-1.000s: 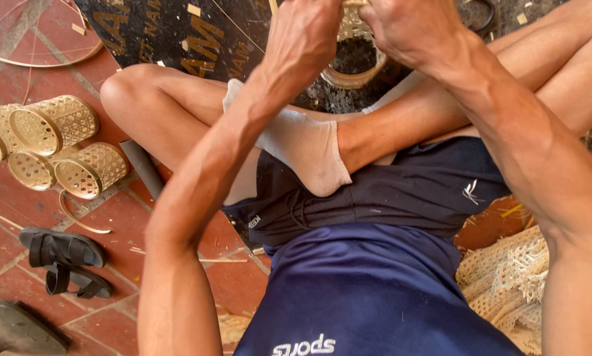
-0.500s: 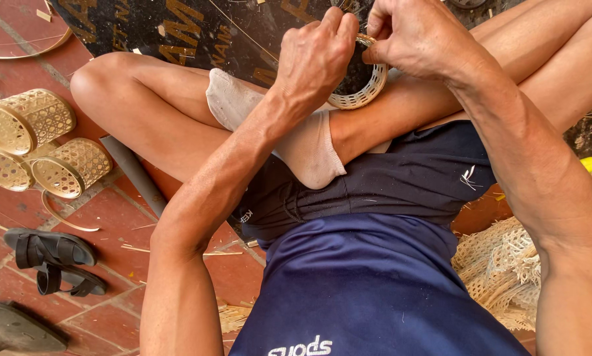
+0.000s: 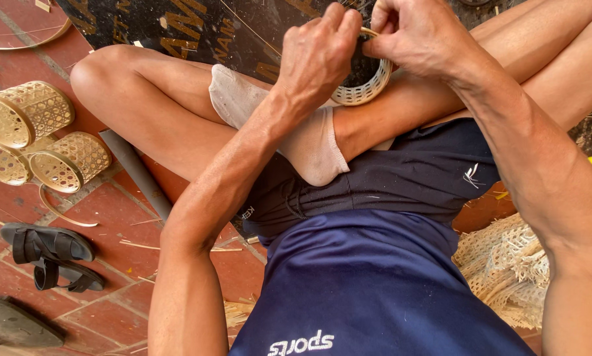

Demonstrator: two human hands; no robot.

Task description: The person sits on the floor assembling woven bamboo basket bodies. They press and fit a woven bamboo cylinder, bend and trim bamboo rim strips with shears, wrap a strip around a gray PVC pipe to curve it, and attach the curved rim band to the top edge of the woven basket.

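Both hands have come lower and nearer in the head view since half a second ago, and the woven piece they work on now shows more of its side.

Seen from the head camera, the left hand (image 3: 319,56) has its fingers curled tight, their tips pressed to the rim of a small round woven basket (image 3: 365,89). Just right of those fingertips, the right hand (image 3: 418,36) pinches the same rim between thumb and forefinger, fingers closed on a pale cane strip. The basket sits directly under both sets of fingers, resting on the crossed leg above a foot in a white sock (image 3: 309,142).

Well left of the fingers and lower, finished woven baskets (image 3: 29,112) lie on their sides on the red tile floor (image 3: 111,310), with a grey pipe (image 3: 138,175) nearer and black sandals (image 3: 49,254) below. Far below the right fingers lies a heap of woven cane mesh (image 3: 507,270).
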